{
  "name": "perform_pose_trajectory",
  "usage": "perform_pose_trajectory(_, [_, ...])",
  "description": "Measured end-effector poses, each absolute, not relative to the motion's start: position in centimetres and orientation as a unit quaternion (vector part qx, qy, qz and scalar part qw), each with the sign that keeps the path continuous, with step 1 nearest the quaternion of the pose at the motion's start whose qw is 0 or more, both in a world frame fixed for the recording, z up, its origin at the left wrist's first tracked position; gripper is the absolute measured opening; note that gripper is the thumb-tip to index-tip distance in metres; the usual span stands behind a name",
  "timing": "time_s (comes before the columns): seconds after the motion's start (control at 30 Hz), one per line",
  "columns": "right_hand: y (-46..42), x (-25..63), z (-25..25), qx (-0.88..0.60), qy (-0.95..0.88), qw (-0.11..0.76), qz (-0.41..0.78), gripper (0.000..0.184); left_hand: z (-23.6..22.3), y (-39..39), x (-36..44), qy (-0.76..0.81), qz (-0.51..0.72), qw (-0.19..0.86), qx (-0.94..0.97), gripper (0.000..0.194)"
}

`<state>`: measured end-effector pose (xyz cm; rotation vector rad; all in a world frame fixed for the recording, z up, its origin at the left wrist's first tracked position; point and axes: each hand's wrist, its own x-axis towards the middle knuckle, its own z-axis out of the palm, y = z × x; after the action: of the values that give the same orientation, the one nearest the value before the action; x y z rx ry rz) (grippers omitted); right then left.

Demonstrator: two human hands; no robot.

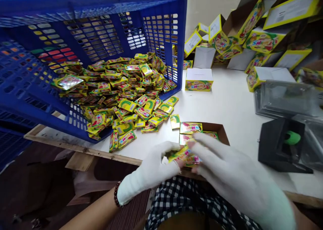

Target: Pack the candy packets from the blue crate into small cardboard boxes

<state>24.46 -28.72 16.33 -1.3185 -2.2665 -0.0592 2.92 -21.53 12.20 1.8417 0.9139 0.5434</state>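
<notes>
My left hand (156, 161), in a white fingerless glove with a beaded bracelet at the wrist, is closed on a small flat yellow box (180, 154) with colourful print. My right hand (219, 162), gloved the same way and slightly blurred, has its fingers curled onto the other end of that small box. Both hands are over the near side of an open carton (224, 134). Inside it, several small boxes (191, 127) lie flat, and my hands partly cover them. One loose small box (175, 121) rests against the carton's left corner.
A blue crate (183, 38) tipped on its side spills a heap of small yellow boxes (126, 75) onto the white table (232, 99). Printed cartons (199, 83) are piled at the back right. A black tape dispenser (275, 146) and clear plastic containers (287, 97) stand at the right.
</notes>
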Motion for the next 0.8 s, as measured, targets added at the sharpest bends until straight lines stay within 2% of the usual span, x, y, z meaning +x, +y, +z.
perform_pose_trajectory(0.07, [-27.3, 24.2, 16.8, -0.492, -0.856, 0.157, -0.002, 0.024, 13.4, -21.9, 5.0, 0.314, 0.207, 0.535, 0.756, 0.034])
perform_pose_trajectory(0.13, [-26.0, 25.4, 17.5, -0.529, -0.845, 0.057, 0.045, 0.021, 13.3, -21.1, 5.0, 0.335, 0.201, 0.501, 0.772, 0.038])
perform_pose_trajectory(0.2, [-24.8, 27.5, 18.1, -0.587, -0.803, -0.038, 0.096, 0.019, 12.2, -18.9, 3.2, 0.415, 0.191, 0.362, 0.813, 0.043])
perform_pose_trajectory(0.27, [-23.5, 29.3, 18.2, -0.623, -0.754, -0.142, 0.149, 0.020, 10.5, -15.9, 0.0, 0.489, 0.141, 0.171, 0.844, 0.047])
perform_pose_trajectory(0.33, [-21.8, 30.1, 17.4, -0.620, -0.717, -0.246, 0.202, 0.022, 8.5, -13.0, -3.5, 0.544, 0.009, 0.033, 0.838, 0.047])
perform_pose_trajectory(0.4, [-20.1, 29.7, 15.9, -0.583, -0.707, -0.319, 0.242, 0.027, 6.8, -10.9, -6.6, 0.586, -0.138, -0.024, 0.798, 0.045])
perform_pose_trajectory(0.5, [-18.0, 28.5, 13.0, -0.546, -0.716, -0.337, 0.274, 0.036, 4.8, -9.6, -9.5, 0.592, -0.232, -0.042, 0.771, 0.045])
perform_pose_trajectory(0.67, [-17.3, 28.8, 9.7, -0.499, -0.733, -0.343, 0.311, 0.041, 3.4, -8.6, -11.0, 0.592, -0.233, -0.078, 0.767, 0.049])
perform_pose_trajectory(0.8, [-18.7, 29.4, 8.2, -0.506, -0.753, -0.321, 0.273, 0.066, 3.1, -7.3, -11.8, 0.622, -0.222, -0.025, 0.751, 0.058])
